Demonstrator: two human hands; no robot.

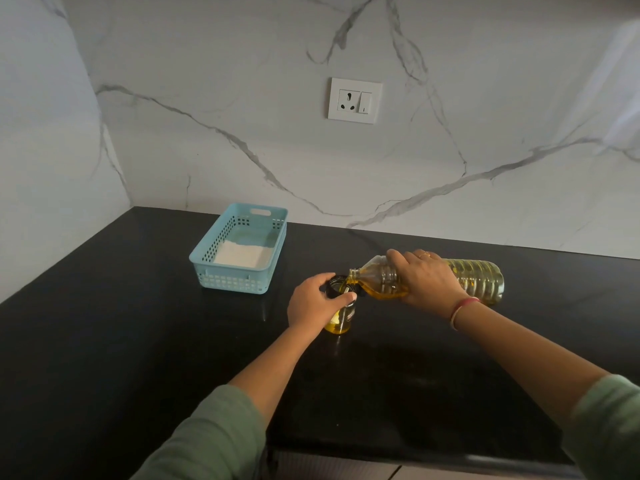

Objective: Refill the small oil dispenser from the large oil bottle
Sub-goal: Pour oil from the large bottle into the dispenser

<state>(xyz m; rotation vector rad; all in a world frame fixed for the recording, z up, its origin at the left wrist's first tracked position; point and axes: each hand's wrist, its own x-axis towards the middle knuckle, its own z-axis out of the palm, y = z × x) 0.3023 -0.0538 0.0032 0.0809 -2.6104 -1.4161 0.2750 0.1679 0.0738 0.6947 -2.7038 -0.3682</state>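
Note:
The small oil dispenser, a clear glass jar with yellow oil in its lower part, stands upright on the black counter. My left hand is wrapped around its upper part, hiding most of the rim. The large oil bottle, clear ribbed plastic with yellow oil, lies almost level above the counter, with its open mouth over the dispenser's opening. My right hand grips the bottle around its shoulder. Oil has pooled in the bottle's neck at the mouth.
A light blue perforated plastic basket with a white cloth inside sits at the back left of the counter. A marble wall with a white socket and switch rises behind. The counter's front edge runs across the lower right.

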